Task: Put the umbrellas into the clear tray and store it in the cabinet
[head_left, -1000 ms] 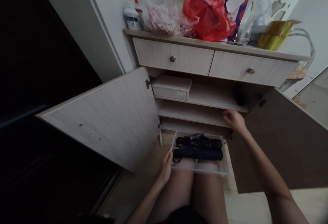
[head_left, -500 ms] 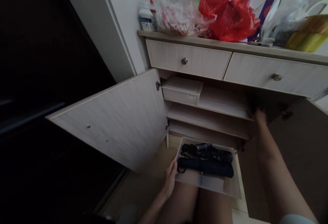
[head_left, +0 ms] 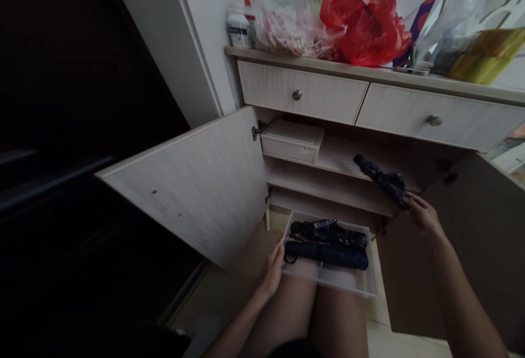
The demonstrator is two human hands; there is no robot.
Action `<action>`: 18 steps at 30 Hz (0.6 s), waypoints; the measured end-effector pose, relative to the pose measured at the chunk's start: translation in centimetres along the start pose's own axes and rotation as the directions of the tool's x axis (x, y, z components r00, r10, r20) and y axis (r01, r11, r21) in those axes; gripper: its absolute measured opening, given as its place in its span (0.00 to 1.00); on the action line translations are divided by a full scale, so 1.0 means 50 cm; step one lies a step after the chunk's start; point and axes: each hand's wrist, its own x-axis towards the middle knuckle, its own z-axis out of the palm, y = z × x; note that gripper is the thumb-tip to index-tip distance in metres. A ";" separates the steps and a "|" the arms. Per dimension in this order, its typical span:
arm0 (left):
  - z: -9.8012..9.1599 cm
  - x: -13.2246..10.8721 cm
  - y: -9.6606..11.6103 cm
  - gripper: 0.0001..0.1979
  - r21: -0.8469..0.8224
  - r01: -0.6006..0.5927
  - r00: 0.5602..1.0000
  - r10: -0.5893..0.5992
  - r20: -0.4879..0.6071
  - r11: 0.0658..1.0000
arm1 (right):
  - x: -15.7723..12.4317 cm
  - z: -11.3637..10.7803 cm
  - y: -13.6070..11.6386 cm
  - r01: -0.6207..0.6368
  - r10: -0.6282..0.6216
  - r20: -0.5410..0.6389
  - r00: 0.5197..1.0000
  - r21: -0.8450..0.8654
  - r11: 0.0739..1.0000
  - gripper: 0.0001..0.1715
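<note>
My right hand grips the end of a dark folded umbrella, which slants up and left in front of the cabinet shelves. My left hand holds the left edge of a clear plastic tray resting on my thighs. Inside the tray lie a navy folded umbrella and, behind it, a dark umbrella with a plaid strap. They sit side by side, and neither hand touches them.
A pale wood cabinet has both lower doors swung open, and a white lidded box stands on its upper shelf. Plastic bags, including a red one, and a white bottle crowd the top. Dark floor-to-wall shadow fills the left.
My right hand has come back out of the cabinet's right side, now gripping a dark umbrella. The tray and my left hand have barely moved.
</note>
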 end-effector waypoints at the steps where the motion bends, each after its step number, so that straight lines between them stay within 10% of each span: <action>1: 0.000 0.000 -0.001 0.46 0.002 -0.001 1.000 0.001 -0.003 1.000 | -0.048 -0.011 0.000 -0.042 0.043 0.069 0.997 -0.013 0.999 0.36; 8: 0.002 0.001 -0.028 0.44 0.023 -0.039 0.999 0.039 -0.003 0.999 | -0.287 -0.026 0.011 0.044 0.088 0.513 0.854 -0.241 0.970 0.29; 18: 0.002 0.007 -0.050 0.43 0.077 -0.118 0.993 0.116 0.028 0.990 | -0.340 0.042 0.074 0.627 -0.056 0.858 0.510 -0.326 0.707 0.15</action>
